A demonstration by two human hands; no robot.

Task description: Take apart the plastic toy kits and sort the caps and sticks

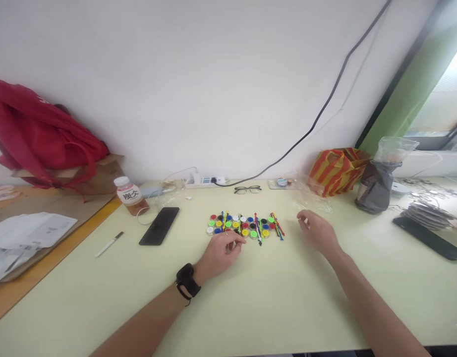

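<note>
Small round pieces with coloured tops and clear sides lie in rows on the pale table. Between them run slim coloured strips with arrow-like ends; another bundle of strips lies at the right end. My left hand, below a black watch, is at the near edge of the rows, covering some pieces. Its thumb and forefinger close towards each other; whatever is between them is too small to make out. To the right of the rows, my right hand rests by the table with fingers curled in and nothing visible in them.
A black phone, a white pen-like stick and a drink bottle are on the left. Glasses and a power strip lie by the wall. Bags, stacked discs and a dark flat object stand right.
</note>
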